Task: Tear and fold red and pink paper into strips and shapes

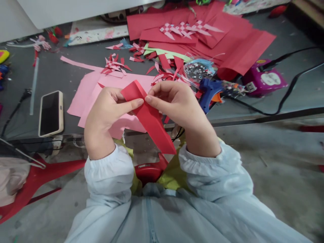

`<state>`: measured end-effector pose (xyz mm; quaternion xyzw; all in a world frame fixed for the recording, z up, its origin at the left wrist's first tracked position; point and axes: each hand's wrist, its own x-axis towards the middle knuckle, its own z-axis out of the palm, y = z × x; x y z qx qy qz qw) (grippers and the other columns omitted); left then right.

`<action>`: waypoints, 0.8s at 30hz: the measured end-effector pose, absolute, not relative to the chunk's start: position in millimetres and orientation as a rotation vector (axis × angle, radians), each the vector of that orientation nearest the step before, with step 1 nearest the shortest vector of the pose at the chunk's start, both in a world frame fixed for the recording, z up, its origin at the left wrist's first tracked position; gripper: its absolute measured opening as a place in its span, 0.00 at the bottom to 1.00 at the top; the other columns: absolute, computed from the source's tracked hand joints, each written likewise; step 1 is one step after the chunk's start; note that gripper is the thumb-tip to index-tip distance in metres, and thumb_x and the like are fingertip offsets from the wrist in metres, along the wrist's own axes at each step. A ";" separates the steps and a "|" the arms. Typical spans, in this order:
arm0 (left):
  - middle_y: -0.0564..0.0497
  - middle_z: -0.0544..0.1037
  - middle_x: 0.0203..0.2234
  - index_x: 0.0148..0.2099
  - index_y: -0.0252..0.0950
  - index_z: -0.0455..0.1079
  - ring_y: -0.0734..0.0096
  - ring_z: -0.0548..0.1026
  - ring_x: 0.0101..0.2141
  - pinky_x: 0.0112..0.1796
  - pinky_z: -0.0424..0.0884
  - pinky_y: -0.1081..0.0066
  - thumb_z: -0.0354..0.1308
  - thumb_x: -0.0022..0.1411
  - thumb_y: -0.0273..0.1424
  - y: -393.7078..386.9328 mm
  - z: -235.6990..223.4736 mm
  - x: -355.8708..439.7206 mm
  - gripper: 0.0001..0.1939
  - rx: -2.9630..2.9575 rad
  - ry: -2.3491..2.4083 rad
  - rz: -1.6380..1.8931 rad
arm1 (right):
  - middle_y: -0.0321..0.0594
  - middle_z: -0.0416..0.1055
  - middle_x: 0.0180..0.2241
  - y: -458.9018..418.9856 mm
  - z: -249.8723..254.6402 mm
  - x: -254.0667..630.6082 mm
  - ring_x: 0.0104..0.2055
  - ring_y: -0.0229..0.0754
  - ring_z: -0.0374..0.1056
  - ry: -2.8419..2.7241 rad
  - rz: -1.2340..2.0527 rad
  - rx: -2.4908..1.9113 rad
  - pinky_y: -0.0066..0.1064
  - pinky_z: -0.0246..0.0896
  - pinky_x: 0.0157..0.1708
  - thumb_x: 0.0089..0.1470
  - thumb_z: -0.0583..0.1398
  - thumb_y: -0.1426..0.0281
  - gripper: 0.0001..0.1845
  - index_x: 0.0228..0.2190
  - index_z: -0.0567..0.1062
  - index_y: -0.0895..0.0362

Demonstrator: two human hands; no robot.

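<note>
A folded strip of red paper (155, 126) is held up between my two hands, above the table's front edge. My left hand (111, 108) pinches it near the upper end, thumb on top. Close beside that thumb, my right hand (174, 101) grips the strip's edge between thumb and forefinger. The long lower part slants down to the right, over my lap. Behind my hands lie sheets of pink paper (86, 91) and several woven red-and-pink paper fish (113, 65). The fingers under the strip are partly hidden.
A phone (50, 113) lies at the left. To the right are a blue glue gun (209, 91), a bag of googly eyes (198, 71) and a purple box (265, 77) with a black cable. Red paper sheets (240, 47) are piled at the back.
</note>
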<state>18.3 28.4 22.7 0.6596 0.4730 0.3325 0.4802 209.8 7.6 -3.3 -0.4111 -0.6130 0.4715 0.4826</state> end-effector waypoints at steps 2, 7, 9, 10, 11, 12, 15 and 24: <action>0.52 0.81 0.23 0.26 0.35 0.78 0.69 0.80 0.26 0.28 0.77 0.73 0.71 0.54 0.38 28.4 22.7 19.2 0.13 1.615 1.161 0.825 | 0.32 0.70 0.25 7.3 -3.3 209.8 0.25 0.32 0.64 -1.496 1.112 -1.005 0.26 0.61 0.24 0.53 0.66 0.68 0.07 0.28 0.73 0.56; 0.53 0.81 0.25 0.30 0.36 0.79 0.70 0.81 0.28 0.30 0.79 0.73 0.66 0.61 0.39 31.5 17.6 19.2 0.12 1.586 1.143 0.949 | 0.33 0.71 0.26 4.4 -4.5 208.7 0.27 0.34 0.66 -1.508 0.940 -1.080 0.30 0.64 0.29 0.51 0.66 0.72 0.04 0.30 0.75 0.56; 0.52 0.81 0.24 0.30 0.36 0.78 0.69 0.81 0.28 0.30 0.79 0.73 0.65 0.62 0.40 32.6 16.1 18.8 0.14 1.582 1.121 0.941 | 0.33 0.71 0.25 2.9 -5.4 208.0 0.27 0.34 0.65 -1.529 0.868 -1.136 0.31 0.64 0.30 0.51 0.66 0.72 0.03 0.32 0.76 0.56; 0.51 0.80 0.23 0.29 0.36 0.78 0.68 0.81 0.28 0.30 0.79 0.72 0.66 0.62 0.41 32.9 15.8 18.7 0.14 1.582 1.121 0.930 | 0.33 0.71 0.25 2.4 -5.9 207.6 0.26 0.34 0.65 -1.540 0.838 -1.156 0.31 0.63 0.30 0.52 0.66 0.72 0.04 0.33 0.77 0.56; 0.51 0.80 0.23 0.30 0.35 0.78 0.67 0.82 0.28 0.30 0.79 0.72 0.66 0.61 0.41 33.0 15.7 18.8 0.15 1.581 1.126 0.916 | 0.33 0.71 0.25 2.0 -6.4 207.2 0.26 0.34 0.65 -1.553 0.817 -1.171 0.32 0.63 0.30 0.52 0.66 0.72 0.05 0.34 0.78 0.56; 0.50 0.80 0.23 0.30 0.35 0.78 0.66 0.82 0.28 0.30 0.79 0.72 0.67 0.61 0.42 32.9 15.8 19.0 0.15 1.581 1.133 0.906 | 0.33 0.71 0.25 1.7 -7.0 206.7 0.25 0.34 0.65 -1.563 0.799 -1.178 0.32 0.63 0.30 0.52 0.66 0.72 0.05 0.35 0.79 0.56; 0.50 0.81 0.24 0.31 0.35 0.79 0.66 0.82 0.28 0.29 0.79 0.72 0.68 0.59 0.43 32.3 16.9 20.7 0.15 1.580 1.153 0.891 | 0.35 0.73 0.25 0.9 -8.2 204.9 0.25 0.35 0.65 -1.585 0.738 -1.194 0.33 0.64 0.31 0.52 0.65 0.72 0.09 0.38 0.80 0.58; 0.53 0.76 0.18 0.23 0.36 0.75 0.71 0.78 0.23 0.25 0.76 0.75 0.66 0.59 0.40 34.3 14.6 23.0 0.16 1.643 1.219 0.943 | 0.37 0.75 0.28 -5.8 -8.1 202.0 0.29 0.38 0.67 -1.744 0.479 -1.174 0.33 0.61 0.32 0.56 0.61 0.72 0.14 0.42 0.84 0.54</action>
